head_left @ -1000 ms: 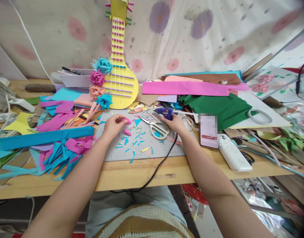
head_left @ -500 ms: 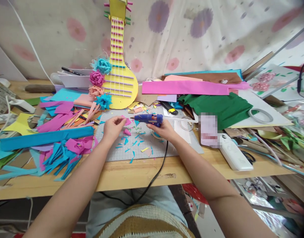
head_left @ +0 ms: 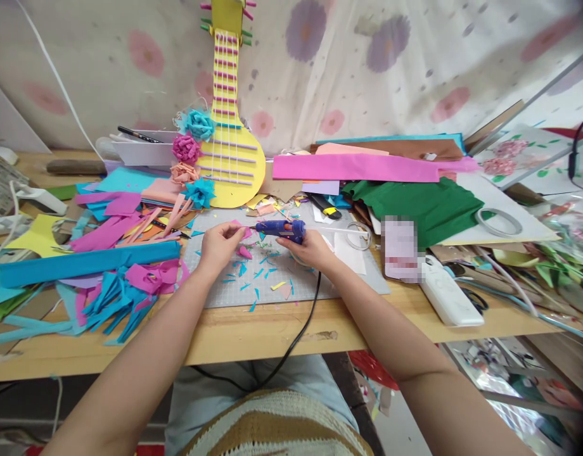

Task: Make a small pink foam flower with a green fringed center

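Observation:
My right hand (head_left: 313,249) is closed around a blue hot glue gun (head_left: 279,230), its nozzle pointing left and a clear glue stick (head_left: 336,234) sticking out of its back. The fingers of my left hand (head_left: 220,244) are pinched, with a piece of pink crepe paper (head_left: 247,233) showing just beyond the fingertips. The nozzle tip meets the area of those fingertips. A small pink rolled piece (head_left: 244,252) shows right below. Both hands are over a grey cutting mat (head_left: 215,292) scattered with blue snippets (head_left: 258,274). The gun's black cord (head_left: 305,329) hangs off the table edge.
A yellow paper lute (head_left: 234,158) with paper flowers (head_left: 187,149) stands behind the mat. Crepe paper strips (head_left: 106,278) are heaped at left. A utility knife (head_left: 326,206), green crepe paper (head_left: 424,206), a phone (head_left: 398,250) and a white device (head_left: 450,291) lie on the right.
The glue gun has moved slightly left, bringing its nozzle up to my left fingertips. My left hand has shifted a little to the right.

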Demonstrator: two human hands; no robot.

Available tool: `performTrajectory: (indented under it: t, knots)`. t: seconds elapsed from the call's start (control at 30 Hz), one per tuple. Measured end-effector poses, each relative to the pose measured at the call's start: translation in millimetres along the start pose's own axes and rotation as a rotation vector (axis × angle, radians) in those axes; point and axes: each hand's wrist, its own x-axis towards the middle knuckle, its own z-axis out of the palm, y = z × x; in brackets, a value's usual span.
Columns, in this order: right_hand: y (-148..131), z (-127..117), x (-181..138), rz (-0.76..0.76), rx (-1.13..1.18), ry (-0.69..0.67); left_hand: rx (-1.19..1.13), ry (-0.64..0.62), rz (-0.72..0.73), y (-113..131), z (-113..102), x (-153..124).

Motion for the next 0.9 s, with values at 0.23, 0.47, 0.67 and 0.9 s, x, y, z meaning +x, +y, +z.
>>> performTrajectory:
  t: [0.23, 0.47, 0.67, 0.9]
  knots:
    - [-1.0, -0.3, -0.6, -0.021, -0.029, -0.006, -0.013, -0.004, -0.011, -1.0, -0.3, 0.7]
    - [-1.5, -1.8, -1.0, -0.029, -0.052, -0.042, -0.021, 0.013, -0.009, -2.5, -0.2, 1.6]
    - [-2.4, -2.1, -2.5, -0.027, -0.046, -0.055, -0.015, 0.036, -0.020, 1.9, -0.6, 0.7]
    - [-1.5, -2.9, -3.4, -0.008, -0.043, -0.093, -0.037, 0.055, -0.044, -0.9, -0.1, 3.7]
